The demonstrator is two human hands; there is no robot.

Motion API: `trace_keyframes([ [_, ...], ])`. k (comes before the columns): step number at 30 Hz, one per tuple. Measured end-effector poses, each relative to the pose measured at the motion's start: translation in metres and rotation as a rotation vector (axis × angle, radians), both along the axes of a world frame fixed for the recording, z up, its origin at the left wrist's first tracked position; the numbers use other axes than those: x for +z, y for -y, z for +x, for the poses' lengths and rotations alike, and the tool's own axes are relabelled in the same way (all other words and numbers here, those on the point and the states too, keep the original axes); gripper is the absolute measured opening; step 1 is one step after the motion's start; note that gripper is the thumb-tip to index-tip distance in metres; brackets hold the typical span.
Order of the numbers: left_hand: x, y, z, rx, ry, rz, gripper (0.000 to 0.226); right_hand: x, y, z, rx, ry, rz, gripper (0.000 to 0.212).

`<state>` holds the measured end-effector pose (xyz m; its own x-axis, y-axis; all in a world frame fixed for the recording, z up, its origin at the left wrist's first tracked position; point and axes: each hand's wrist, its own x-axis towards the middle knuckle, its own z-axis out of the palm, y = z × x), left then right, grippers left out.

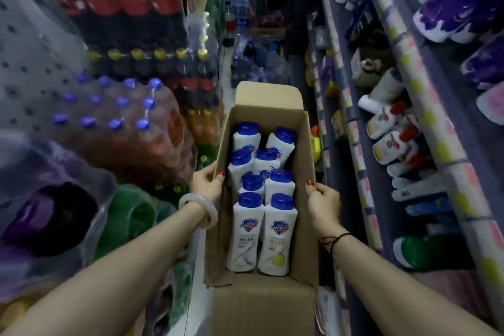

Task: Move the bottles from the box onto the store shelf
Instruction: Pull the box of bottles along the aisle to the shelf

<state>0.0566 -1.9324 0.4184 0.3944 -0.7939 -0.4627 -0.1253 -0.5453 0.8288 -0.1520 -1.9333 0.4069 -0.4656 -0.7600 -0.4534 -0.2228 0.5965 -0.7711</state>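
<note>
An open cardboard box (301, 150) sits in the aisle below me, its flaps folded out. Inside stand several white bottles (246, 234) with blue caps, packed in two rows; the nearest pair shows a blue shield logo. My left hand (206, 185) grips the box's left wall, thumb over the rim. On the opposite wall my right hand (323, 203) holds the same way. The store shelf (425, 106) runs along the right, with white bottles with red caps lying on it.
Shrink-wrapped packs of soda bottles (117, 106) are stacked high on the left, close to the box. Loose water bottles (251, 63) clutter the narrow aisle floor beyond the box. Purple packages (458, 8) fill the upper right shelf.
</note>
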Motion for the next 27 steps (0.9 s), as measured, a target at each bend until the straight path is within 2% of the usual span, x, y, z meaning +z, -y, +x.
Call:
trace_keyframes([
  [7, -0.038, 0.084, -0.002, -0.008, 0.012, 0.013, 0.040, -0.042, 0.087, 0.000, -0.003, -0.023, -0.014, 0.026],
  [13, -0.097, 0.139, 0.006, -0.039, 0.020, 0.054, 0.041, -0.105, 0.135, 0.005, -0.014, -0.054, -0.038, 0.028],
  [27, -0.320, 0.209, 0.002, 0.045, -0.007, 0.175, 0.044, -0.325, 0.203, 0.006, 0.004, -0.050, -0.034, 0.026],
])
